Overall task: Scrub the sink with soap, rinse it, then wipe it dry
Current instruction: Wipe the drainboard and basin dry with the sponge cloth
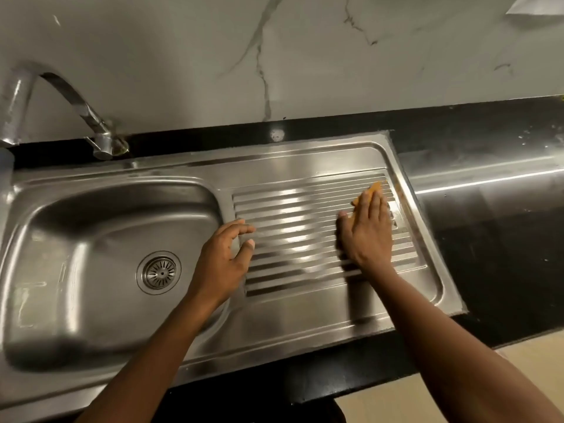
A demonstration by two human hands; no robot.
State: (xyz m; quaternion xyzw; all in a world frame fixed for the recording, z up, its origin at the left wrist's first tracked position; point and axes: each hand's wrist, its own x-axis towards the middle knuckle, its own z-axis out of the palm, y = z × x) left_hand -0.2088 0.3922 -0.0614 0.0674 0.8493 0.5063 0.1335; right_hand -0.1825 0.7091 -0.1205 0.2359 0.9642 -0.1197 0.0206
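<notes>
Seemingly late on, the right hand (367, 230) presses an orange cloth (373, 190) flat on the sink (195, 340) drainboard (299, 233), left hand (224, 261) open, empty beside it.

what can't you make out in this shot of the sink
Head view only:
- Orange cloth: mostly hidden under the right hand.
- Tap: its spout end is cut off by the left edge.
- White object, top right: cropped, can't identify.
- Wet or dry sink: glare hides it.

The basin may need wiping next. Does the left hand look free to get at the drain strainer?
Probably yes. The left hand is empty, fingers spread, at the basin's right rim, and nothing lies in the sink between it and the drain strainer. The right hand presses the orange cloth.
</notes>
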